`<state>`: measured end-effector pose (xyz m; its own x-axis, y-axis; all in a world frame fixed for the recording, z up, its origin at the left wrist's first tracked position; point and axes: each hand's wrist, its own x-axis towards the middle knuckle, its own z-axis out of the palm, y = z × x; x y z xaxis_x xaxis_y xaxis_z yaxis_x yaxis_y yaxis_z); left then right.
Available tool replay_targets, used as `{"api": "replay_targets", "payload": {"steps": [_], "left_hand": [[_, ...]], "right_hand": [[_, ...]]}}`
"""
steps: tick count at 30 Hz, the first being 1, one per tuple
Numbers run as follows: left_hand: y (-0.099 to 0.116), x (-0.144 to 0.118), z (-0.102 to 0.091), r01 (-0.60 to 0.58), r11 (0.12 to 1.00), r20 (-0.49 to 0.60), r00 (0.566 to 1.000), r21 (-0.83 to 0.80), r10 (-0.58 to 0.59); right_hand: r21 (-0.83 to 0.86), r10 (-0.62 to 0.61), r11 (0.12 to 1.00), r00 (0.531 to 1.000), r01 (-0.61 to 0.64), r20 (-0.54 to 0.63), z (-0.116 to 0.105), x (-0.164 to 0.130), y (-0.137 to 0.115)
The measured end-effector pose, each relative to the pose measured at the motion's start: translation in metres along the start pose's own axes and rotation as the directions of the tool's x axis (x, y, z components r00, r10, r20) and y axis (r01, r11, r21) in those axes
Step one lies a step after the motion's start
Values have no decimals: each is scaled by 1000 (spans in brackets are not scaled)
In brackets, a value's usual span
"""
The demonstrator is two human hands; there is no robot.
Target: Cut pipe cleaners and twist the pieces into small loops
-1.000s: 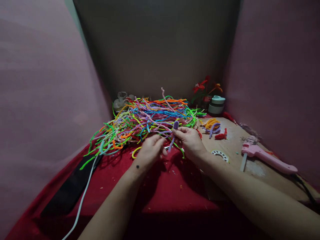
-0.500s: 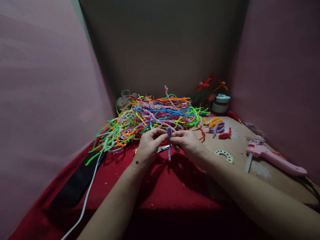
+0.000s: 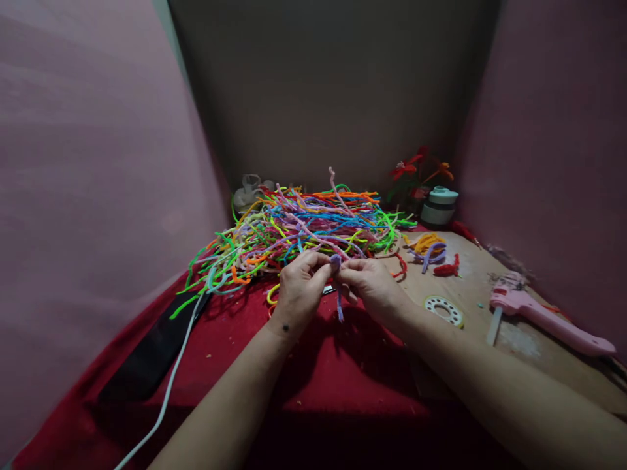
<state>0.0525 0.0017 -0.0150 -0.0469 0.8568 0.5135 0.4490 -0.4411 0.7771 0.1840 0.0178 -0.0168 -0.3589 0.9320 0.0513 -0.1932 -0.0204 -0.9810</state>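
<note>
head | left hand (image 3: pixel 300 287) + right hand (image 3: pixel 368 282) pinch purple pipe cleaner (image 3: pixel 336 274) between fingertips | tail hangs below

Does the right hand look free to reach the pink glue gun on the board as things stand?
Probably not at once: the right hand and left hand both pinch the purple pipe cleaner. The path over the board to the glue gun looks open, apart from a small white ring.

Head camera looks forward and down, close.
</note>
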Motion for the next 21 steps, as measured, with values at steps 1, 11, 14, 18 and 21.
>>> {"api": "replay_targets", "payload": {"steps": [1,11,14,18,21], "left_hand": [[1,0,0,11,1000,-1,1000,0,-11],[-1,1,-3,58,992,59,996,110,-65],[2,0,-4,23,981,50,998,193,-34],[10,-4,-1,-38,919,28,999,392,29],[15,-4,2,-4,895,8,1000,447,1]], "right_hand": [[-3,0,1000,1000,0,-4,1,-1,0],[-62,-25,998,998,21,-61,0,0,2],[-113,-12,994,997,4,-75,0,-1,2],[-155,-24,988,994,7,-104,0,-3,3],[-132,-63,990,990,46,-128,2,-4,4]]}}
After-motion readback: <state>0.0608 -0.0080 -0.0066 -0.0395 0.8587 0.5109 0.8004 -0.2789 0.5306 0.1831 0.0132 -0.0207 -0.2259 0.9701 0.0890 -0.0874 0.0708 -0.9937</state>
